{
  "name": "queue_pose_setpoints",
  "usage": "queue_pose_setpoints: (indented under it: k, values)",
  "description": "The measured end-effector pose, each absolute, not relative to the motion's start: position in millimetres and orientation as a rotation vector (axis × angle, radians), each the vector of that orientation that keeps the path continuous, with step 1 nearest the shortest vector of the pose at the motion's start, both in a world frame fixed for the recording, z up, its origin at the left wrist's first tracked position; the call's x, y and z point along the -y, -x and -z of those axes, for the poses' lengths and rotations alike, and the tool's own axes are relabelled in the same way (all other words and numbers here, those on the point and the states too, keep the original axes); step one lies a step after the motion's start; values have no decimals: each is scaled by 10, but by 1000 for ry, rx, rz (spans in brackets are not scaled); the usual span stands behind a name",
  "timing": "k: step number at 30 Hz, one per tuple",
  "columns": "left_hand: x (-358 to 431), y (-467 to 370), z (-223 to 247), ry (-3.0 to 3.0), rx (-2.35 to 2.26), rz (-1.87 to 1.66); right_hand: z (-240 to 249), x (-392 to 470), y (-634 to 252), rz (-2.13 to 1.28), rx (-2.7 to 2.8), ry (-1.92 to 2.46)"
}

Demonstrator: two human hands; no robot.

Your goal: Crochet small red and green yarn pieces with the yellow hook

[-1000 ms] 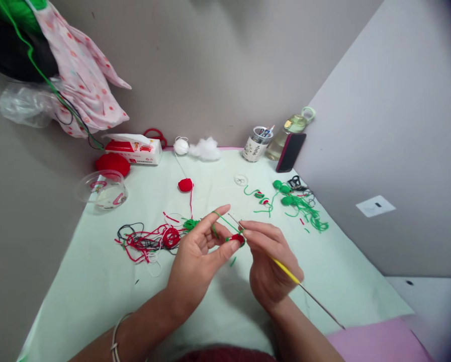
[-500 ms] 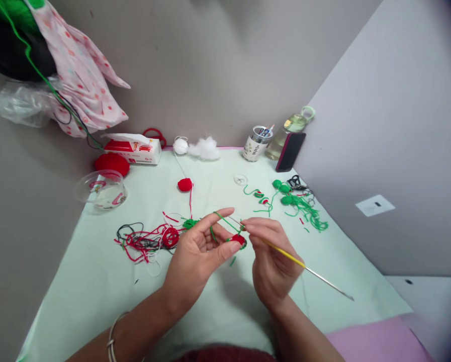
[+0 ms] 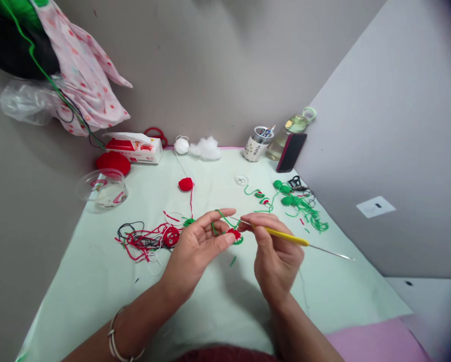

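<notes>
My left hand [image 3: 198, 246] pinches a small red and green crochet piece [image 3: 237, 237] between thumb and fingers. Green yarn [image 3: 224, 217] loops over its raised index finger and runs down to the piece. In my right hand [image 3: 276, 254] is a crochet hook [image 3: 289, 237] with a yellow grip, held like a pen. The hook's thin metal tip lies close to the yarn at the piece's upper edge; whether it passes through a stitch I cannot tell. Its other metal end points right. A short green yarn scrap [image 3: 233, 261] lies on the table below.
Tangled red, black and white yarn [image 3: 146, 241] lies left of my hands, a red yarn ball [image 3: 186, 184] behind. To the right are green yarn balls and strands [image 3: 304, 208]. A tissue box [image 3: 146, 149], plastic tub [image 3: 112, 195], pen holder [image 3: 256, 146], bottle [image 3: 280, 141] and phone [image 3: 292, 153] stand farther back.
The crochet hook has swung from a downward slant to nearly level, its rear end rising. My right hand has turned with it, and the crochet piece has shifted slightly left.
</notes>
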State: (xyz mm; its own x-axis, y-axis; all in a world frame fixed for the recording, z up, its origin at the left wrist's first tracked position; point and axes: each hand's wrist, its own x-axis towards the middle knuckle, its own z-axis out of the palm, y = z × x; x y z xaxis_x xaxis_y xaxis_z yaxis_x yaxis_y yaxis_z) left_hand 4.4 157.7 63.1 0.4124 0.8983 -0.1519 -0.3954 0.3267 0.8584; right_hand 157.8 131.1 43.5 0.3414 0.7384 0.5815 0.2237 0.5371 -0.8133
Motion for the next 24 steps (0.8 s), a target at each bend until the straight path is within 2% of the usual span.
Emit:
queue_pose_setpoints:
  k: [9, 24]
  values:
    - [-1626, -36, -605, -792, -720, -939, -507, -1388, -1695, -792, 931, 833]
    - [-1630, -53, -648, -768, -760, -943, -535, -1391, -1701, -800, 924, 895]
